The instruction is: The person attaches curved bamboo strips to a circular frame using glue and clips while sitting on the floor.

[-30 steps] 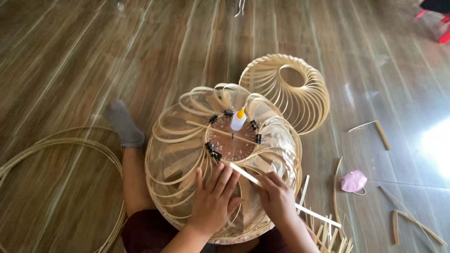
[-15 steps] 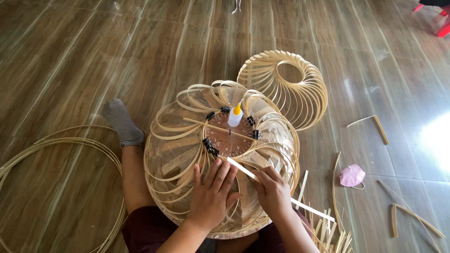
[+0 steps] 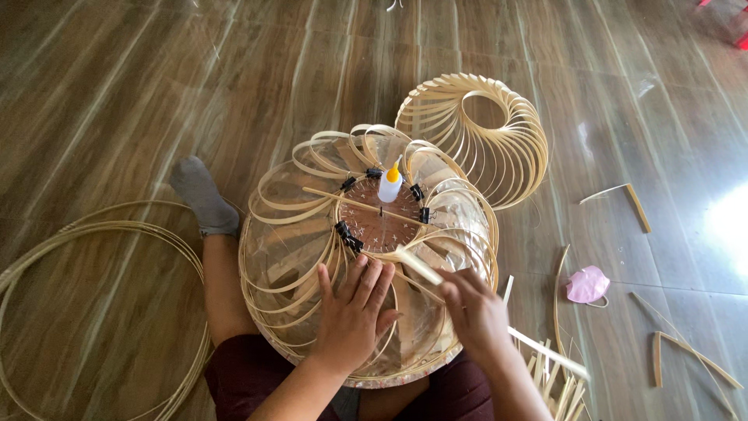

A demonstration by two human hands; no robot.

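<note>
While left hand lies flat, fingers spread, pinning the bent strips on the bamboo frame, right hand pinches a loose bamboo strip, aiming it at the clipped hub.

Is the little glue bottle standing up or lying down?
Standing up. The glue bottle sits on the round disc, its orange tip pointing up.

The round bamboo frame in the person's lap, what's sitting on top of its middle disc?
On the frame's brown centre disc stands a small white glue bottle with an orange tip. Black clips grip the disc's edge. A thin stick lies across it. Whatever is beneath the disc is covered.
</note>
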